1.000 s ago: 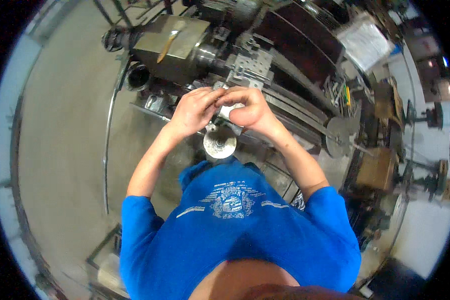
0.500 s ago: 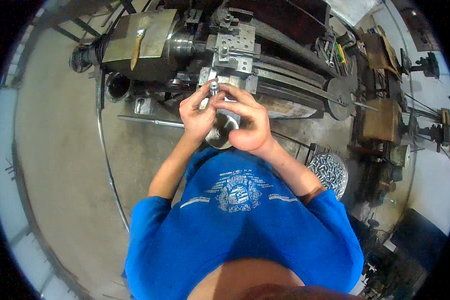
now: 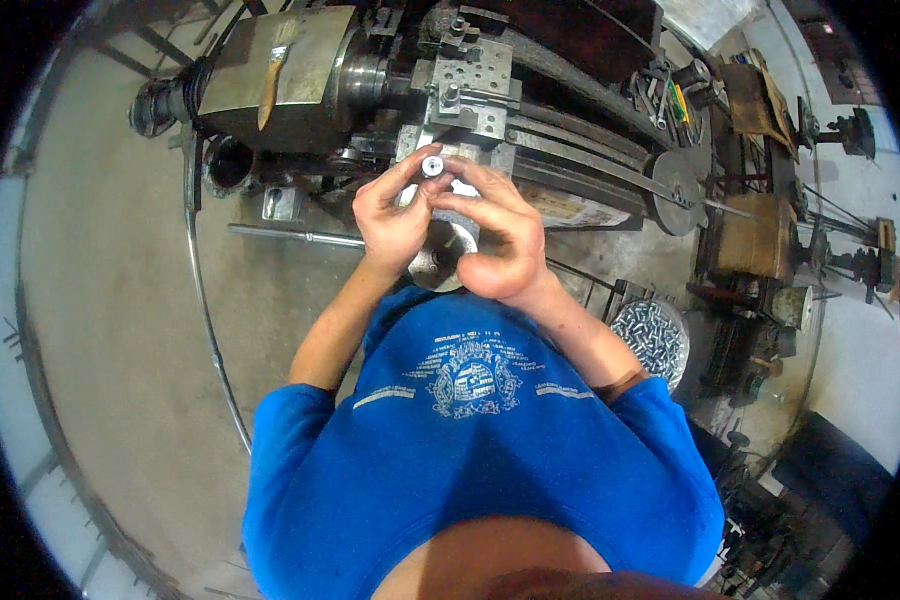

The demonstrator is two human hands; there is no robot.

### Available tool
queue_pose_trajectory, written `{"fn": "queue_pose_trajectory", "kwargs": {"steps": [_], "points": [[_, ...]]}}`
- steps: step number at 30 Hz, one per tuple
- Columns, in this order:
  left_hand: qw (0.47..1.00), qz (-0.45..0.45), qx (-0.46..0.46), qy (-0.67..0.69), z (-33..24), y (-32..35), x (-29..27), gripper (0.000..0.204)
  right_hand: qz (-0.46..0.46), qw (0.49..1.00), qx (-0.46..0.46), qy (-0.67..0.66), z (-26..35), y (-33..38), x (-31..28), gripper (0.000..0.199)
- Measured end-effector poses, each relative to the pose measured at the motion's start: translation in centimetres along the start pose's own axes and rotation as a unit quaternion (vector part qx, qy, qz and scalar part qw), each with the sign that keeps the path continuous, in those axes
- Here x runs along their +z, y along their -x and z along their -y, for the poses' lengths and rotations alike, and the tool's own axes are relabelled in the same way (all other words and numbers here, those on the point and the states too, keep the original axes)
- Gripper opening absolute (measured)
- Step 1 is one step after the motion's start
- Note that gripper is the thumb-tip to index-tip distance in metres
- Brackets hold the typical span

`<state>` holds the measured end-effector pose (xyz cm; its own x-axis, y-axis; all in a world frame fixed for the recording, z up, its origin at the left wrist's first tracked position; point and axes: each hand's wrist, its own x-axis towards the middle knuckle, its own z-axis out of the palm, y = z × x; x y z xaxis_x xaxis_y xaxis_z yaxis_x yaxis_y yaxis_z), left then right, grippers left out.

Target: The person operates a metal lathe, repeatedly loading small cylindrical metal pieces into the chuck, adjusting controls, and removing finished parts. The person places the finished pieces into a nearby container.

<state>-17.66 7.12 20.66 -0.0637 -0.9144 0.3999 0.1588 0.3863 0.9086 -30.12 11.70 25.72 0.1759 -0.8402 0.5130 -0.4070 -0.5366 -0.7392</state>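
Observation:
Between the fingertips of both hands is a small metal cylinder (image 3: pixel 432 167), its round end face with a central hole turned up toward me. My left hand (image 3: pixel 388 222) pinches it from the left. My right hand (image 3: pixel 498 225) grips it from the right, thumb spread lower down. Both hands are in front of the lathe's tool post (image 3: pixel 467 85), a steel block with bolts and holes. Under my wrists, a round metal handwheel (image 3: pixel 440 258) shows partly between the hands.
A paintbrush (image 3: pixel 273 85) lies on the lathe's headstock cover (image 3: pixel 232 55). A tub (image 3: pixel 678 372) filled with small metal cylinders stands at my right. Wrenches (image 3: pixel 656 98) lie at the back right. A long metal rod (image 3: pixel 290 236) extends left of my hands. More machinery (image 3: pixel 760 235) stands farther right.
The cylinder has been tipped so its end face points more toward me; before, its side showed. Both hands keep their hold with only slight finger movement. The whole view has shifted a little.

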Motion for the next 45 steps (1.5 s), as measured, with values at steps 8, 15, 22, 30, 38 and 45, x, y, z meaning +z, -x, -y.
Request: {"fn": "queue_pose_trajectory", "kwargs": {"steps": [8,15,22,30,38,45], "points": [[0.999,-0.01,-0.004,0.032,-0.2,0.1,0.3,0.027,0.009,1.0,-0.012,0.01,-0.2,-0.2,-0.3,0.049],[0.999,-0.032,0.016,-0.022,0.2,0.3,0.3,0.026,0.006,1.0,-0.022,0.01,-0.2,-0.6,-0.5,0.053],[0.996,-0.044,0.044,-0.06,-0.3,0.3,0.6,0.027,0.006,0.988,-0.105,0.115,-0.2,-1.7,-0.9,0.056],[0.998,-0.049,0.021,-0.025,-0.6,0.7,0.8,0.026,0.015,0.99,-0.105,0.092,-0.3,-1.2,-1.3,0.056],[0.998,-0.066,0.003,-0.014,-0.4,1.1,1.1,0.026,0.038,0.994,-0.083,0.061,-0.3,-0.5,-2.1,0.054],[0.998,-0.062,0.0,-0.015,-0.4,1.4,1.1,0.025,0.036,0.995,-0.078,0.047,-0.5,-0.1,-2.1,0.053]]}}
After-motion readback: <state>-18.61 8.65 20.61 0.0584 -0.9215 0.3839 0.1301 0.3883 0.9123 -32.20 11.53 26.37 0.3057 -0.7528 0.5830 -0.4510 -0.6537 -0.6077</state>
